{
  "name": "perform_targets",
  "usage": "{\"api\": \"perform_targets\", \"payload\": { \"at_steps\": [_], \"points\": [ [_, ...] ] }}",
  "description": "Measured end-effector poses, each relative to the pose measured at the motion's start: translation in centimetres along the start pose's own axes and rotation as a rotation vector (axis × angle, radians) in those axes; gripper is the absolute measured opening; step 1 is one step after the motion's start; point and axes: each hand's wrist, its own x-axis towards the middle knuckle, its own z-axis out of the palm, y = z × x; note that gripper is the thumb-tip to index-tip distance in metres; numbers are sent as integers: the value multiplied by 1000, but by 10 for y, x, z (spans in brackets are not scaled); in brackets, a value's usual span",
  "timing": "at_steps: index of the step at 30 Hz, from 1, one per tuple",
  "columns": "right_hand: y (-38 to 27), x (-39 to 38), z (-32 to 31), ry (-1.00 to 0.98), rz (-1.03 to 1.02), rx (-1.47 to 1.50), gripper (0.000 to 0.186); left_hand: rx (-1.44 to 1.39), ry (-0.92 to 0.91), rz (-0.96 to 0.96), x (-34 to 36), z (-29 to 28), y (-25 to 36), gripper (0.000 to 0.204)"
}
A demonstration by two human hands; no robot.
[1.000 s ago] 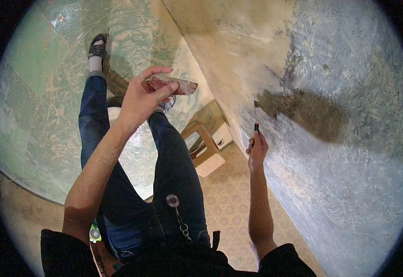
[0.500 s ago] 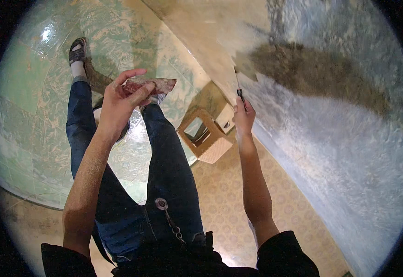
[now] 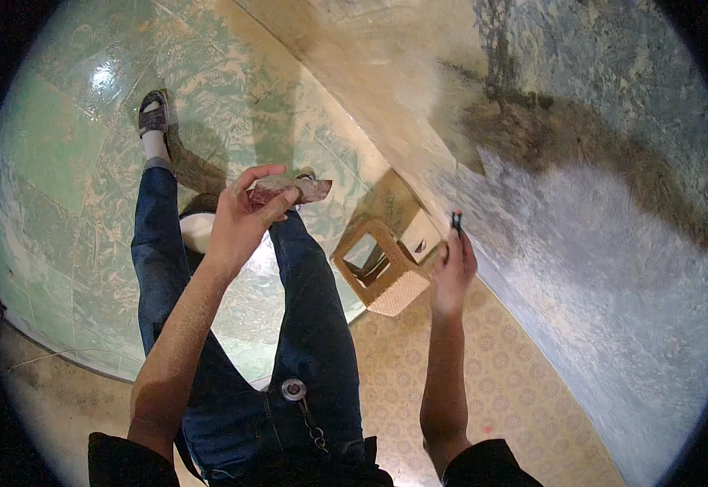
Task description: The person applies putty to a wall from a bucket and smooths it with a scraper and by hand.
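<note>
In my left hand (image 3: 244, 215) is a flat, tapering piece (image 3: 313, 191), dark red and grey with a rough, smeared surface. The thumb and fingers pinch it, and its pointed end sticks out to the right over my knee. My right hand (image 3: 457, 268) is closed around a slim tool with a dark handle (image 3: 456, 221), close to the sloping wall. The handle's top shows above the fingers; the tool's thin end cannot be made out. Beside that hand, the textured wall (image 3: 581, 243) is painted blue-grey, with a brown patch higher up.
A tan woven box (image 3: 402, 299) with a square opening stands between my hands, near the wall's foot. Under my legs is a round, pale thing (image 3: 198, 234), partly hidden. The floor is glossy mottled green (image 3: 70, 268) on the left and patterned beige (image 3: 484, 365) at lower right.
My right hand has come down and a little away from the painted patch, with the tool still in it. The view has shifted, and my left hand keeps the flat piece.
</note>
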Motion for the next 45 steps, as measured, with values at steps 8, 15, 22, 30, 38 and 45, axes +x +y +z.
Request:
{"api": "perform_targets", "payload": {
  "at_steps": [8,15,22,30,38,45],
  "points": [
    [-4,30,24,-102,-7,36,20,-6,29,-9,7,14,7,42],
    [-32,7,12,-70,29,-2,19,-44,48,19,6,11,8,42],
    [-30,-19,18,-77,-17,15,19,25,-27,7,-10,9,3,41],
    [-28,26,28,-95,-11,-49,14,-88,-8,124,-8,19,39,48],
    [-66,-63,-31,-38,0,25,28,36,26,132,-6,11,45,67],
    [-55,38,11,-196,10,-116,19,22,-53,199,11,21,74,72]
  ]
}}
